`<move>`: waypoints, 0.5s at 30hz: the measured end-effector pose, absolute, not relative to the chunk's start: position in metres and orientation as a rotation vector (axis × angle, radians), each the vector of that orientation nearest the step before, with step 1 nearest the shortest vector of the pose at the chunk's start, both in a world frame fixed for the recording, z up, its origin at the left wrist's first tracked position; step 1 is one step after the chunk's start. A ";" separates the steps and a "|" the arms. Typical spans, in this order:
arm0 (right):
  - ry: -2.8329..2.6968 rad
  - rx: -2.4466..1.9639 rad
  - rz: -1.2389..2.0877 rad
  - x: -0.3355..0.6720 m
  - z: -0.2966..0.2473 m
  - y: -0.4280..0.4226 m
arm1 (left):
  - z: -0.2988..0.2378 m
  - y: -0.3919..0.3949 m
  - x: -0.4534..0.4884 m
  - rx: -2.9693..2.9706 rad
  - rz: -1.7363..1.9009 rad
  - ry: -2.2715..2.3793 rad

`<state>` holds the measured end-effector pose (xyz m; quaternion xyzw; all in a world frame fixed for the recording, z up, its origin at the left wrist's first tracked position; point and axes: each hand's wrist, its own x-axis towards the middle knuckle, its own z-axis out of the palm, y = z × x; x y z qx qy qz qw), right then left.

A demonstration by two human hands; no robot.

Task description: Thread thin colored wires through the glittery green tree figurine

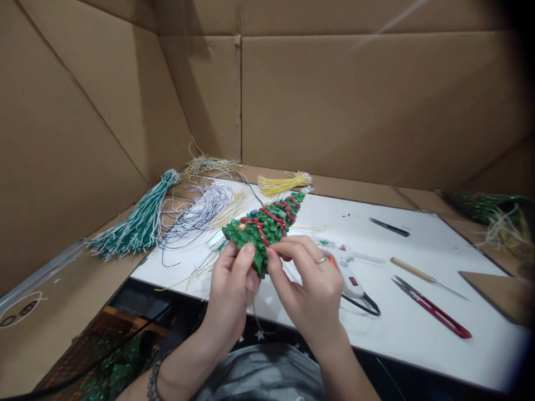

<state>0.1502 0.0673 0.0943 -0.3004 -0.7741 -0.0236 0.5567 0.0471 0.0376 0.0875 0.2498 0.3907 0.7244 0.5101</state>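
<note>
A small green Christmas-tree ornament (267, 224) with red garland lines and a few beads is held over the near edge of a white board (418, 312). My left hand (229, 295) grips the tree's base from below, thumb pressed on its green surface. My right hand (311, 284), with a ring on one finger, pinches the tree's lower edge from the right. A thin pale strand hangs down from between the hands.
On the board lie a white glue gun (349, 272), red thread snips (434, 309), a wooden-handled awl (422, 274) and dark tweezers (388, 226). Bundles of green (137, 223), yellow (284, 182) and white-blue cords (200, 214) lie at the left. Cardboard walls surround the desk.
</note>
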 end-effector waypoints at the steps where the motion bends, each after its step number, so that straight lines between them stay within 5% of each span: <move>1: -1.803 -0.699 -0.022 0.151 0.094 0.067 | 0.089 0.037 0.047 0.600 1.734 0.930; 6: -1.568 -0.760 -0.186 0.192 0.077 0.071 | 0.094 0.035 0.047 0.567 1.725 0.888; 10: -1.557 -1.409 -0.555 0.250 0.054 0.080 | 0.095 0.036 0.046 0.558 1.778 0.850; 15: -1.779 -2.125 -0.171 0.270 0.048 0.088 | 0.094 0.037 0.047 0.544 1.809 0.814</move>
